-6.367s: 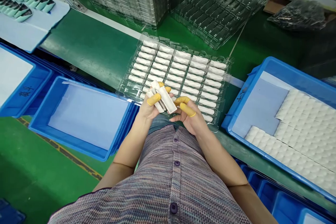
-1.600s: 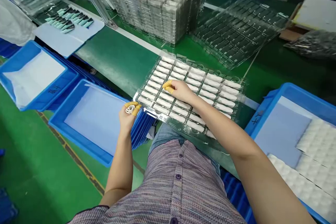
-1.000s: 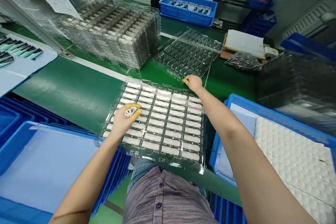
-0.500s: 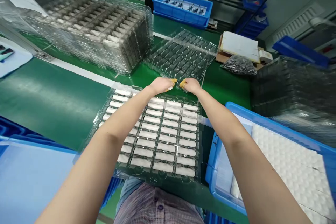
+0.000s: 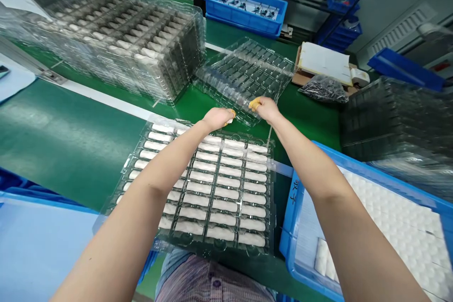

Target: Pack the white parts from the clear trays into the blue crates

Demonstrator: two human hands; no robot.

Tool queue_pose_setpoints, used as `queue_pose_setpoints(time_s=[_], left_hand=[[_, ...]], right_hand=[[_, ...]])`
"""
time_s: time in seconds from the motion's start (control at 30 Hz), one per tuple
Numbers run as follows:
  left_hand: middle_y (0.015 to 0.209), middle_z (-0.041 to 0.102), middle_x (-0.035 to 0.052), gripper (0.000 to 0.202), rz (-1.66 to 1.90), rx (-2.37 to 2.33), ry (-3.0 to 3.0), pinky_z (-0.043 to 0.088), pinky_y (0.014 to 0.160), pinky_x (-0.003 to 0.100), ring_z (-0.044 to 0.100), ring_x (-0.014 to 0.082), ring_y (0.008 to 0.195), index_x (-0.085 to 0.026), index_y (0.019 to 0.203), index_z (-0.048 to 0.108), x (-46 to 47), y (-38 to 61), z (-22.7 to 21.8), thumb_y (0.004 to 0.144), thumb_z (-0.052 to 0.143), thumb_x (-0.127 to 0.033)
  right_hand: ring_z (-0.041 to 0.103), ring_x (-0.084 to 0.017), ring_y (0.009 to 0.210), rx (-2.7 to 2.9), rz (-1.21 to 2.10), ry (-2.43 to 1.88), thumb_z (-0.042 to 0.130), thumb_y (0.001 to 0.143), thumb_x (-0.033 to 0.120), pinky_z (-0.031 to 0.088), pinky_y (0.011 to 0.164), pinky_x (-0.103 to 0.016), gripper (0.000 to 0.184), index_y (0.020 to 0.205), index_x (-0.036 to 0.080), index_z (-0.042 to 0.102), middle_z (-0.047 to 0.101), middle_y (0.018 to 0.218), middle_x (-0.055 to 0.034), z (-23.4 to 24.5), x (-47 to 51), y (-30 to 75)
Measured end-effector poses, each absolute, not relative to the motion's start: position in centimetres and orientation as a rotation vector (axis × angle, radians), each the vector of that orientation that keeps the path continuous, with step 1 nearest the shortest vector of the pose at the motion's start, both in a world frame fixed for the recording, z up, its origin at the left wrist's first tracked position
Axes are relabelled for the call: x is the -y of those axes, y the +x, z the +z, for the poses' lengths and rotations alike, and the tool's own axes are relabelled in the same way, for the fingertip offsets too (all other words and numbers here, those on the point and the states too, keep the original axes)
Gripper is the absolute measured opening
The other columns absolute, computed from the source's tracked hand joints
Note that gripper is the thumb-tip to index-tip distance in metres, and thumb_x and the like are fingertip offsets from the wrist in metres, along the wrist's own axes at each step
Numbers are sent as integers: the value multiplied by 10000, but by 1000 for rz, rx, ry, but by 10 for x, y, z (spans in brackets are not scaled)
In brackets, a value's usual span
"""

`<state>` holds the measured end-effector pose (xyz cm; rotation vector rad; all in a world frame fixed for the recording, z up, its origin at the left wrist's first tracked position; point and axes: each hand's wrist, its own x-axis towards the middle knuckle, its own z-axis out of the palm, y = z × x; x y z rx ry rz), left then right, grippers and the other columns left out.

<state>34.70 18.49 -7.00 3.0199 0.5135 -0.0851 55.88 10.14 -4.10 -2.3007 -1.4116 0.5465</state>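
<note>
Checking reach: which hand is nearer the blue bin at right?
Right hand: nearer, at the edge of the empty clear tray, beyond the blue bin. Left hand: farther, over the far edge of the filled tray.

A clear, thin plastic blister tray [image 5: 244, 75] is gleaming glossily, yellow rubber finger cots [image 5: 254, 103] are shining softly, a green conveyor belt [image 5: 63, 137] is showing a smooth sheen, and a white foam sheet [image 5: 389, 217] is looking matt and dimpled inside a blue plastic crate [image 5: 293, 198].
</note>
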Motion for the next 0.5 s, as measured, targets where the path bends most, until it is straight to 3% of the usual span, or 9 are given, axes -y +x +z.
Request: queue_pose_setpoints(time_s=[0.2, 0.33, 0.43, 0.5], left_hand=[[1199, 758, 135, 255, -178, -582, 2967, 512, 831, 310, 733, 274, 1069, -170, 1098, 713, -190, 351, -74, 885, 600, -88], [1216, 757, 126, 258, -207, -601, 2930, 523, 868, 320, 732, 280, 1086, -188, 1125, 710, -193, 350, -75, 899, 602, -126], [1222, 756, 113, 256, -206, -618, 2895, 524, 875, 316, 728, 279, 1099, -199, 1137, 704, -196, 352, -80, 904, 607, -153], [1219, 754, 114, 253, -188, -629, 2869, 525, 870, 315, 725, 282, 1109, -197, 1131, 702, -199, 353, -82, 897, 612, -156]], right_hand=[[678, -249, 1015, 1460, 82, -2133, 554, 959, 192, 513, 909, -363, 180, 1015, 187, 725, 773, 1100, -81, 35, -114, 581], [655, -260, 1087, 1590, -225, -2113, 572, 981, 154, 480, 1040, -469, 153, 1034, 144, 715, 751, 1202, -135, 107, -114, 572], [629, -335, 1220, 1667, -405, -2068, 517, 1019, 205, 456, 1102, -564, 196, 1028, 177, 710, 707, 1256, -131, 156, -111, 561], [517, -420, 1370, 1709, -384, -1967, 460, 1056, 267, 343, 1181, -669, 237, 1083, 181, 679, 594, 1394, -165, 175, -111, 555]])
